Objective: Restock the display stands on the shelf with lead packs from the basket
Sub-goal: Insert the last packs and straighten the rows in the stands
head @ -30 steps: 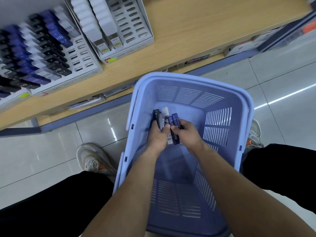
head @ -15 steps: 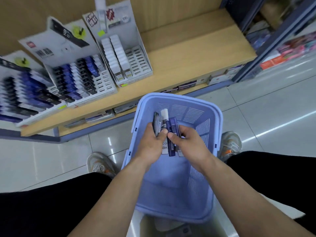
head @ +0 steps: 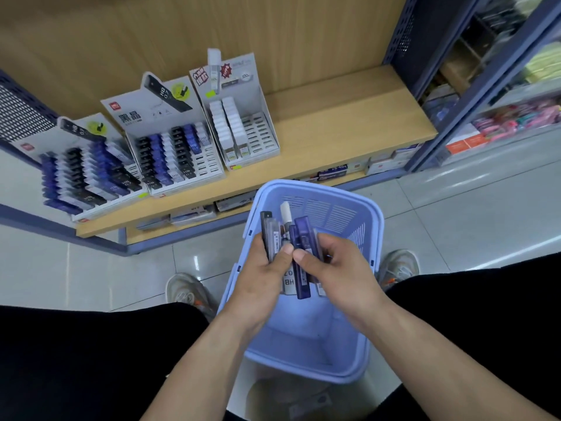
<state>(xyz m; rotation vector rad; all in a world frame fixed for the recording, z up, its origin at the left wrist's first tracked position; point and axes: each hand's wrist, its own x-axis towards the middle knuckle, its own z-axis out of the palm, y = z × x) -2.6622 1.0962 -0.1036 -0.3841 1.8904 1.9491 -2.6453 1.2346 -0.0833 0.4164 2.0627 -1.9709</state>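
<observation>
A person crouches on a tiled floor, looking down at a pale blue basket (head: 358,354) held between the knees, with both bare hands raised over its open top. The left hand (head: 261,281) has its fingers curled around a fanned bundle of lead packs (head: 273,235), its thumb pressed across their fronts; the right hand (head: 337,271) pinches one dark blue pack (head: 302,253) between thumb and forefinger, close against the bundle. The thumbs almost touch. A white-capped pack stands up in the middle of the bundle. The basket floor below looks bare, though part of it is hidden by the hands. Beyond the basket, to the far left, a low wooden shelf (head: 334,132) carries three slanted cardboard display stands: the left stand (head: 85,171) is nearly full of black and blue packs, the middle stand (head: 173,153) has empty slots along its right side, and the right stand (head: 239,129) holds two columns of white packs with its right half empty. The step in hand appears to be sorting or separating one pack from the bundle. The next move likely calls for matching the pack's colour to a stand, then reaching forward and left to slide it upright into an empty slot.
</observation>
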